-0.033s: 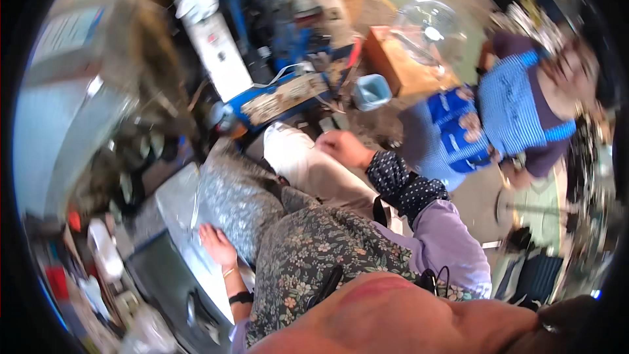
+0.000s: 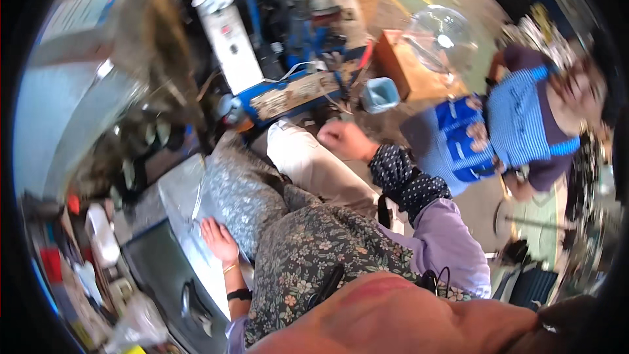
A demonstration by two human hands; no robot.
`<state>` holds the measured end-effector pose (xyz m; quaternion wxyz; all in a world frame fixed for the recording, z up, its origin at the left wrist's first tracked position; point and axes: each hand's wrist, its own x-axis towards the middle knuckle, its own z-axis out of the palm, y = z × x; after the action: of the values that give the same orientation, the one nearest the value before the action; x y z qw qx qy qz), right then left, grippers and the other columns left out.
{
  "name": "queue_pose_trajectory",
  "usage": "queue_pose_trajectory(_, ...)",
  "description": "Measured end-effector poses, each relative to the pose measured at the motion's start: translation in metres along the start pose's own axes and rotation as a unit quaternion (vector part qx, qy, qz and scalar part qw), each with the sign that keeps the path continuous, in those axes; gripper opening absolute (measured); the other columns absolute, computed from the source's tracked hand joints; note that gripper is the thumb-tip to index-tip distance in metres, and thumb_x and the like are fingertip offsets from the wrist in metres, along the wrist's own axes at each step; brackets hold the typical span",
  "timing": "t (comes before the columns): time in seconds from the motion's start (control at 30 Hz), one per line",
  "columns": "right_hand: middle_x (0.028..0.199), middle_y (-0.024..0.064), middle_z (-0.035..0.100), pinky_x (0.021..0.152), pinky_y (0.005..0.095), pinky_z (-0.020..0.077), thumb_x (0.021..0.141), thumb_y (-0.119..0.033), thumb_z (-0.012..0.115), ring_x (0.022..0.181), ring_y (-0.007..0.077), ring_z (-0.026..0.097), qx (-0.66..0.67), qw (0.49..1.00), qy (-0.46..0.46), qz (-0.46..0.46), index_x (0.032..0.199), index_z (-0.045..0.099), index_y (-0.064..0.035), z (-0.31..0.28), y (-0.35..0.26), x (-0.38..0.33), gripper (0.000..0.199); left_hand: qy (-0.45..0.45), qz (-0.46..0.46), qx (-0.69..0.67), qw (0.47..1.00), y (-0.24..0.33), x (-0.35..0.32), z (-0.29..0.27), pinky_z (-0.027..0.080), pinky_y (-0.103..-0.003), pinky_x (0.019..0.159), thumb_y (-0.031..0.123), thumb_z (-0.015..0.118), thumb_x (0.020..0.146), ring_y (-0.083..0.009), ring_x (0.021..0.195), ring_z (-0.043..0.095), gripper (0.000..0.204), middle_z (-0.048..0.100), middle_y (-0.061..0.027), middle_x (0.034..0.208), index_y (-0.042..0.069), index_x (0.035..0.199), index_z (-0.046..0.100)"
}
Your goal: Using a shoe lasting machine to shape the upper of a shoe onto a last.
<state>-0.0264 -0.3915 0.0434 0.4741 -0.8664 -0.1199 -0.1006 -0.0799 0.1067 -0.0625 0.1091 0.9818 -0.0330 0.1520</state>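
My left hand (image 2: 219,239) lies with its fingers stretched out by a pale, shiny sheet-like surface (image 2: 183,190), at the left edge of my floral apron (image 2: 308,246). A thin bracelet and a dark band circle that wrist. My right hand (image 2: 347,141) is curled above my pale-trousered leg (image 2: 311,157), near the knee. Its fingers bend inward and their tips are hidden, so I cannot make out whether anything is in them. A dotted dark sleeve cover (image 2: 400,174) wraps the right forearm.
Ahead stands a blue-framed machine (image 2: 288,95) with a white panel (image 2: 229,46). Right of it are a light-blue bin (image 2: 380,95), a cardboard box (image 2: 400,69) and a clear dome (image 2: 442,36). A person in a blue checked apron (image 2: 521,111) stands at right. A dark tray (image 2: 164,269) lies at lower left.
The view has shifted slightly, so the machine, bin and other person sit a little further right and lower. Both hands keep nearly the same pose.
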Motion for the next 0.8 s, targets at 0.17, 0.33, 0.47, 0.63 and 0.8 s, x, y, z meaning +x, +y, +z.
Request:
queue_pose_trajectory(0.17,0.092,0.0159,0.061,0.076,0.0449,0.0495,0.08,-0.016,0.073,0.086,0.037,0.06,-0.23,0.929,0.218,-0.191,0.102,0.06,-0.0036,0.026,-0.035,0.157,0.028,-0.008,-0.029,-0.016,0.999,-0.03,0.007,-0.031,0.028,-0.049,0.115,0.019,0.053,0.095,-0.0407,0.137,0.039,0.045,0.048,-0.0231,0.144,-0.003,0.134,0.053)
queue_pose_trajectory(0.33,0.097,0.0164,0.059,0.073,0.0486,0.0479,0.08,-0.015,0.072,0.087,0.0395,0.058,-0.38,0.903,0.201,-0.01,0.101,0.057,-0.002,-0.015,0.014,0.168,0.029,-0.025,-0.065,-0.073,0.995,-0.012,-0.005,-0.018,0.03,-0.05,0.113,0.019,0.057,0.091,-0.0406,0.135,0.042,0.044,0.05,-0.0217,0.142,-0.002,0.129,0.056)
queue_pose_trajectory(0.47,0.11,0.0215,0.055,0.077,0.047,0.0513,0.081,-0.019,0.071,0.093,0.0418,0.06,-0.424,0.883,0.197,0.034,0.121,0.051,0.0017,0.003,0.037,0.136,0.049,-0.02,-0.062,-0.079,0.995,-0.025,0.002,-0.019,0.03,-0.051,0.112,0.019,0.057,0.09,-0.0419,0.135,0.042,0.045,0.05,-0.0216,0.142,-0.003,0.129,0.056)
queue_pose_trajectory(0.63,0.131,0.026,0.042,0.084,0.0472,0.0531,0.08,-0.016,0.071,0.106,0.0461,0.056,-0.34,0.901,0.187,0.193,0.142,0.035,0.001,0.025,0.049,0.143,0.074,-0.02,-0.07,-0.067,0.995,-0.03,0.004,-0.02,0.03,-0.052,0.112,0.018,0.057,0.09,-0.0427,0.133,0.043,0.045,0.052,-0.0216,0.14,-0.003,0.129,0.056)
queue_pose_trajectory(0.8,0.133,0.0244,0.042,0.087,0.0455,0.0521,0.079,-0.014,0.071,0.111,0.0445,0.055,-0.346,0.906,0.225,0.093,0.142,0.035,-0.0006,0.016,0.076,0.132,0.074,-0.014,-0.072,-0.067,0.995,-0.019,0.009,-0.016,0.032,-0.051,0.112,0.018,0.054,0.092,-0.0431,0.132,0.044,0.043,0.052,-0.0218,0.14,-0.004,0.129,0.057)
